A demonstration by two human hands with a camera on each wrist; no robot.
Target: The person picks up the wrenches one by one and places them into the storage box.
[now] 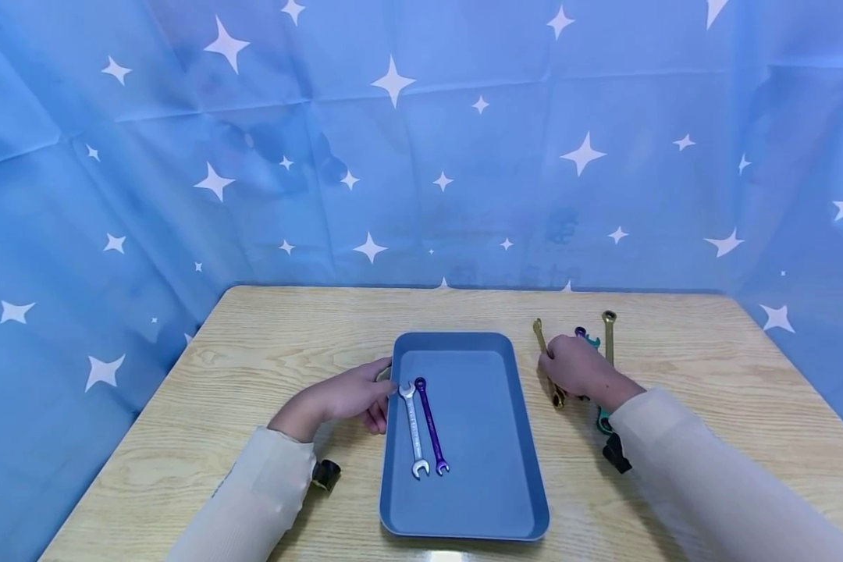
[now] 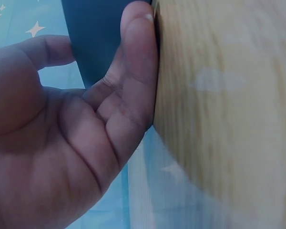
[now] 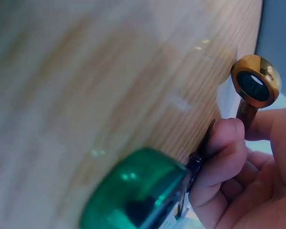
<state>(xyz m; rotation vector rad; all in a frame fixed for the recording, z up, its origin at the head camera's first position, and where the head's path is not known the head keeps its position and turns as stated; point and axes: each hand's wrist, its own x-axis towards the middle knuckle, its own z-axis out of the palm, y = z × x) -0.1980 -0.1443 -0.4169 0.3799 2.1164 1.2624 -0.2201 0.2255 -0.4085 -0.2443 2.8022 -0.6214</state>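
My left hand holds the left side of a blue-grey tray, thumb at the rim and fingers against the outer wall. Inside the tray, a silver wrench and a purple wrench lie side by side. To the right of the tray, my right hand grips a gold wrench between thumb and fingers. Its ring end sticks out past the thumb in the right wrist view. Under and beside that hand lie a green wrench and another purple wrench, both partly hidden.
A second gold wrench lies just right of my right hand, its lower part covered. All of this is on a light wooden table. Behind its back edge hangs a blue curtain with white stars.
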